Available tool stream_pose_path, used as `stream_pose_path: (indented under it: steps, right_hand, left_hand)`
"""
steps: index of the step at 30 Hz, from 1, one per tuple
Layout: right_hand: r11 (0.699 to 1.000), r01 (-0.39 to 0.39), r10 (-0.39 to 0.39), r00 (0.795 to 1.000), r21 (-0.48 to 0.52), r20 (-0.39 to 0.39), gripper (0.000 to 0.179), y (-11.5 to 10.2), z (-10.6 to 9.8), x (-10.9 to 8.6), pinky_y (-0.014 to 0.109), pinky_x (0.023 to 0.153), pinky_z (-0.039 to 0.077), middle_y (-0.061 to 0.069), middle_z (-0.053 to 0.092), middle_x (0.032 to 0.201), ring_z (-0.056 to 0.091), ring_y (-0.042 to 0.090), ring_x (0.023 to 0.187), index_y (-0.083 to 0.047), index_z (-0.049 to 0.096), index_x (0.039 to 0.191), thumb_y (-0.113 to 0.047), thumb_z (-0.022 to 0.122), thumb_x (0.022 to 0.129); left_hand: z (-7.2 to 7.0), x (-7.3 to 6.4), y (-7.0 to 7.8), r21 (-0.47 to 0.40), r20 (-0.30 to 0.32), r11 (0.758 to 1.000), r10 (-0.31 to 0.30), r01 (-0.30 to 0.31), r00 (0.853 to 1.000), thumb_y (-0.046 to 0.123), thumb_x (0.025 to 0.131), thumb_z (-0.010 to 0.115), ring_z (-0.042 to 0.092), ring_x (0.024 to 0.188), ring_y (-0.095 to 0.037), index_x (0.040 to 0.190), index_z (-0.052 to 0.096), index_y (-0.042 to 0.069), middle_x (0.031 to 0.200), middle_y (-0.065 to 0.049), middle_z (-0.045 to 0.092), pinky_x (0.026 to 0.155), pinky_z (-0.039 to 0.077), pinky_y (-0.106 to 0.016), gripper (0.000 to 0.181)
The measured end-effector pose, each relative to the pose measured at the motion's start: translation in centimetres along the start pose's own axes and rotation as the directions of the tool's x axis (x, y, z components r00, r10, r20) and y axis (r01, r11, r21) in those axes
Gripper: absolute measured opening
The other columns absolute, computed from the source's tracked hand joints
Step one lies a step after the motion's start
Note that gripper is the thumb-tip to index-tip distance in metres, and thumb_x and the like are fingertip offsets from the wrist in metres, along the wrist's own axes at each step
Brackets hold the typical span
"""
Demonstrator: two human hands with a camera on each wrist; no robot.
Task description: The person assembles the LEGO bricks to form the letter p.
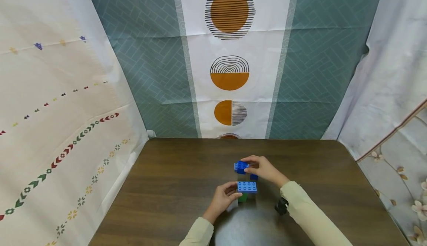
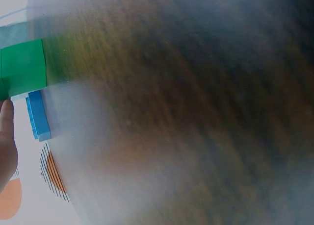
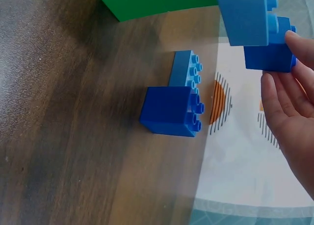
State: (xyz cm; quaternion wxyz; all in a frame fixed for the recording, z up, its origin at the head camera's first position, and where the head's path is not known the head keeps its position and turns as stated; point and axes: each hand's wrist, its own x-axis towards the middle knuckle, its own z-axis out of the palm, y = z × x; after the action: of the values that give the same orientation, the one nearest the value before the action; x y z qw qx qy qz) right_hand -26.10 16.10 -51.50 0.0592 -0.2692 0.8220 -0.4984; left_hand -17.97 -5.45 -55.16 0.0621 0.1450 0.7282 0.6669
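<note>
In the head view, a light blue brick with two rows of studs [image 1: 247,187] sits on a green brick [image 1: 242,198]. My left hand [image 1: 222,200] grips its left end, thumb on the near side and fingers on the far side. The left wrist view catches only one digit, by the green brick [image 2: 24,68]. Just beyond the stack, my right hand [image 1: 263,169] pinches a dark blue brick [image 3: 269,57] between thumb and fingers, raised off the table. Below it stand a second dark blue brick [image 3: 167,110] and another light blue brick [image 3: 181,68].
The bricks are on a dark brown wooden table [image 1: 180,172]. Behind its far edge hangs a teal and white patterned cloth [image 1: 160,90], with pale curtains at both sides. A small black device [image 1: 281,206] is at the right wrist.
</note>
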Motion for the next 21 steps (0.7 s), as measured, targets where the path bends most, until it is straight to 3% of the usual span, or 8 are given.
stream_pose_path:
  steps: [4, 8, 11, 21]
  right_hand:
    - [1.0, -0.015, 0.015, 1.0, 0.008, 0.008, 0.038, -2.0, -0.1, -0.6, 0.05, 0.09, 0.051, 0.022, 0.06, 0.12, 0.061, 0.039, 0.103, 0.006, 0.059, 0.126, -0.006, 0.067, 0.091]
    - [1.0, -0.002, 0.002, 1.0, 0.0, 0.007, 0.037, -2.4, 0.0, -1.0, 0.051, 0.09, 0.051, 0.022, 0.06, 0.119, 0.061, 0.037, 0.101, 0.007, 0.058, 0.126, -0.003, 0.066, 0.091]
    - [0.999, 0.032, -0.032, 1.0, -0.009, 0.0, 0.037, -1.1, 0.1, -1.0, 0.048, 0.089, 0.052, 0.018, 0.061, 0.119, 0.062, 0.031, 0.101, 0.002, 0.06, 0.127, -0.008, 0.067, 0.092]
    - [0.999, 0.045, -0.045, 0.999, 0.012, 0.027, 0.037, -1.9, -0.1, -2.4, 0.044, 0.087, 0.053, 0.013, 0.061, 0.12, 0.06, 0.028, 0.102, -0.005, 0.062, 0.127, -0.016, 0.068, 0.092]
  left_hand:
    - [0.0, 0.0, 0.0, 0.012, 0.003, 1.0, -0.004, 0.004, 1.0, 0.0, 0.087, 0.069, 0.061, 0.109, -0.039, 0.116, 0.063, -0.009, 0.113, -0.024, 0.065, 0.089, 0.052, -0.036, 0.031]
    - [0.0, 0.5, -1.8, 0.014, -0.002, 1.0, -0.002, 0.002, 1.0, 0.0, 0.087, 0.07, 0.061, 0.109, -0.037, 0.116, 0.064, -0.008, 0.113, -0.022, 0.065, 0.089, 0.052, -0.036, 0.031]
    - [0.0, 0.8, -3.3, 0.018, -0.005, 1.0, 0.001, -0.001, 1.0, 0.001, 0.086, 0.071, 0.062, 0.109, -0.034, 0.117, 0.064, -0.006, 0.113, -0.02, 0.066, 0.089, 0.052, -0.036, 0.033]
    - [0.0, 0.8, -3.1, 0.03, -0.004, 1.0, 0.0, 0.0, 1.0, 0.004, 0.086, 0.071, 0.062, 0.109, -0.031, 0.118, 0.065, -0.002, 0.114, -0.017, 0.066, 0.09, 0.052, -0.035, 0.033]
